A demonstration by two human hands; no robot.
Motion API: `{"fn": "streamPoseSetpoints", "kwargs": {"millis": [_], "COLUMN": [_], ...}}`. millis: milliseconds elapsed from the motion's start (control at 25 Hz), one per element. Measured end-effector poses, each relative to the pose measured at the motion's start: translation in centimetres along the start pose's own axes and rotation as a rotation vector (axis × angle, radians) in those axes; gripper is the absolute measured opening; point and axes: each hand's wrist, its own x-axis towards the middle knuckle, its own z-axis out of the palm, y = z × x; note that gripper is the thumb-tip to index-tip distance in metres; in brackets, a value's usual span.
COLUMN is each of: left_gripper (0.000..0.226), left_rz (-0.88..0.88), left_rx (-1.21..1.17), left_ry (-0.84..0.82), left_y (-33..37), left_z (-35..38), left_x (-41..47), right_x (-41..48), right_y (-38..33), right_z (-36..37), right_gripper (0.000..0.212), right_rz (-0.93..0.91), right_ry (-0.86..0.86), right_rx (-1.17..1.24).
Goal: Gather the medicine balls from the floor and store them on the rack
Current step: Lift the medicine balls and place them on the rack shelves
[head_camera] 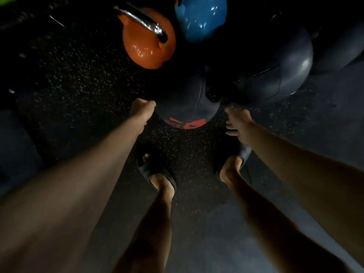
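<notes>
Medicine ball (185, 109), dark with red print, sits on the floor (78, 79) — left hand (144, 111) curled against its side, right hand (237, 123) loosely spread just beside.

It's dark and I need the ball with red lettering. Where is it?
The ball lies at the centre of the head view, between the left hand and right hand, just below the orange kettlebell.
</notes>
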Motion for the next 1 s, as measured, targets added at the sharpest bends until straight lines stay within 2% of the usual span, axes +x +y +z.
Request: {"fn": "streamPoseSetpoints", "kwargs": {"millis": [120,200,320,480,560,720,840,1000], "left_gripper": [0.048,0.053,0.051,0.044,0.039,0.041,0.046,0.047], "left_rz": [-0.1,-0.174,-0.24,-0.301,-0.322,-0.354,-0.33,-0.298], "left_rx": [-0.142,-0.248,-0.379,-0.537,-0.552,-0.556,-0.517,-0.475], "left_ry": [-0.005,-0.062,-0.182,-0.209,-0.213,-0.233,-0.291,-0.295], "left_y": [-0.6,-1.2,-1.7,-1.9,-2.1,-3.4,-3.7,-2.3], "left_z": [2.2,3.2,4.6,5.7,5.8,4.0,1.1,-4.4], "left_x": [6.2,9.4,12.8,14.6,13.8,10.0,4.8,-6.0], "right_x": [6.3,9.1,11.6,13.6,14.2,8.9,2.5,-8.7], "right_y": [-0.8,-1.4,-2.5,-3.0,-2.3,-1.0,0.0,-0.7], "right_z": [1.5,2.3,3.7,5.1,5.6,4.7,3.2,0.3], "right_gripper": [0.049,0.043,0.037,0.042,0.035,0.013,0.019,0.026], "right_rz": [0.058,0.061,0.048,-0.024,-0.042,0.021,-0.004,0.058], "right_ry": [-0.038,-0.053,-0.024,-0.004,-0.007,0.094,0.133,0.1], "right_rx": [0.119,0.176,0.19,0.244,0.241,0.304,0.29,0.243]}}
